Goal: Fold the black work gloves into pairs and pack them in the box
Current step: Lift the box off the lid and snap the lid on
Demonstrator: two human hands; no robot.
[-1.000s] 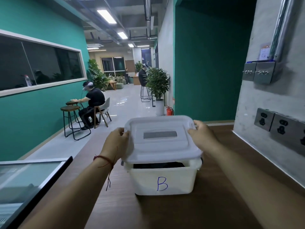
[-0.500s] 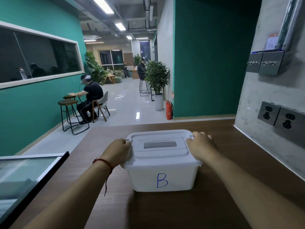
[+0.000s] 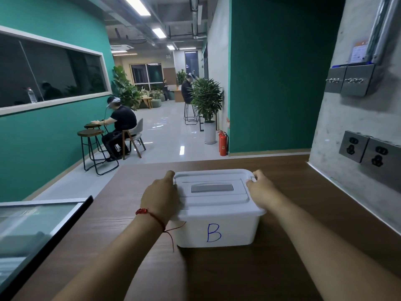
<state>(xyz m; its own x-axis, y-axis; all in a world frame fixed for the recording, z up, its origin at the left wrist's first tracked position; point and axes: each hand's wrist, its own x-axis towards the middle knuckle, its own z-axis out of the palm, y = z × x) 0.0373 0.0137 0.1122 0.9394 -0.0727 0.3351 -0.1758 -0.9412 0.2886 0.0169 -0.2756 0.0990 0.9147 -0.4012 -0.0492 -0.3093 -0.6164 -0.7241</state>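
Note:
A white plastic box (image 3: 217,232) marked with a blue "B" stands on the wooden table (image 3: 282,213). Its white lid (image 3: 213,197), with a grey inset handle, sits flat on the box. My left hand (image 3: 161,197) grips the lid's left edge, fingers curled over the side. On the right edge, my right hand (image 3: 259,191) holds the lid with fingers hooked round its far corner. The black work gloves are hidden inside the box.
A concrete wall with power sockets (image 3: 368,148) runs along the table's right side. A glass panel (image 3: 32,231) with a black frame lies at the table's left edge. Beyond the far edge is a hallway with a seated person (image 3: 119,127), stools and a potted plant (image 3: 207,105).
The lid was tilted up above the box with black gloves showing beneath; both hands lowered it and it now sits flat on the box.

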